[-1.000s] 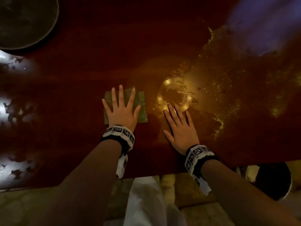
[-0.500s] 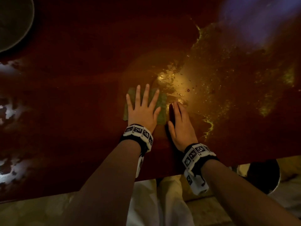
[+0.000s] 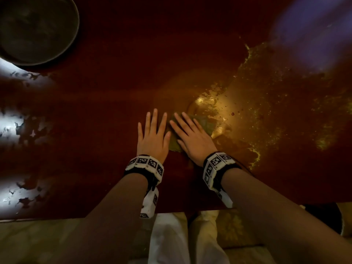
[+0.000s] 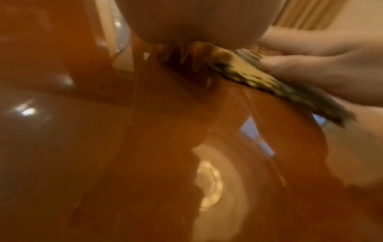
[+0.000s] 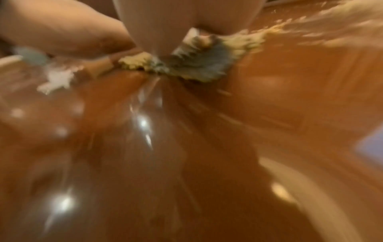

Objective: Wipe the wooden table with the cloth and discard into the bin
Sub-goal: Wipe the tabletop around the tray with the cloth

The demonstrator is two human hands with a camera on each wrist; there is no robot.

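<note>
Right hand flat, fingers straight, pressing green cloth onto counter at the yellow spill edge, presumably to soak it; left hand flat alongside, its grip empty.

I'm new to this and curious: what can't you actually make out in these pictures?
- Cloth: mostly hidden under the right hand, head view.
- Round dark vessel: cut off by the top-left edge; contents too dim.
- Yellow spill: far reach lost in purple glare.
- Both wrist views: blurred by motion.
</note>
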